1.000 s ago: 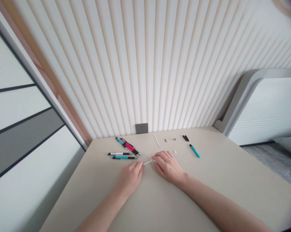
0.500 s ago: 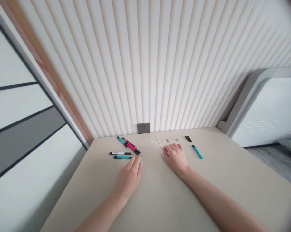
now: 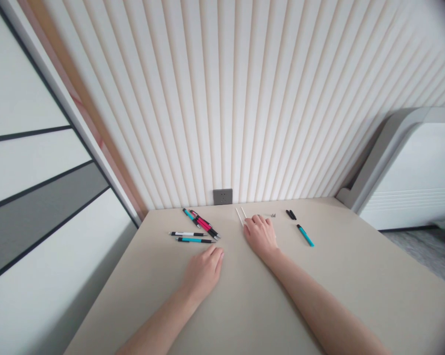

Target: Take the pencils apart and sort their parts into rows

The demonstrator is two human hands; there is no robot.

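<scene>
My right hand [image 3: 259, 235] rests on the table with its fingers bent over the near ends of two thin white pen refills [image 3: 239, 216], which lie almost parallel. The exact grip is hidden under the fingers. My left hand [image 3: 203, 271] is loosely curled on the table, with nothing visible in it. Just beyond it lies a teal and black pen [image 3: 195, 240], beside a white and black pen [image 3: 187, 233]. Farther back, pink and black pens [image 3: 206, 226] lie against another teal pen [image 3: 190, 217].
Right of my right hand are small metal pieces [image 3: 273, 215], two black grips [image 3: 290, 214] and a teal pen barrel [image 3: 305, 235]. A ribbed wall with a dark socket [image 3: 222, 196] borders the table's [image 3: 244, 305] back edge. A white cabinet stands left, a headboard [image 3: 410, 167] right.
My left hand has drawn back from the teal and black pen, leaving it on the table. My right hand has moved slightly forward, and the two refills, crossed before, now lie side by side.
</scene>
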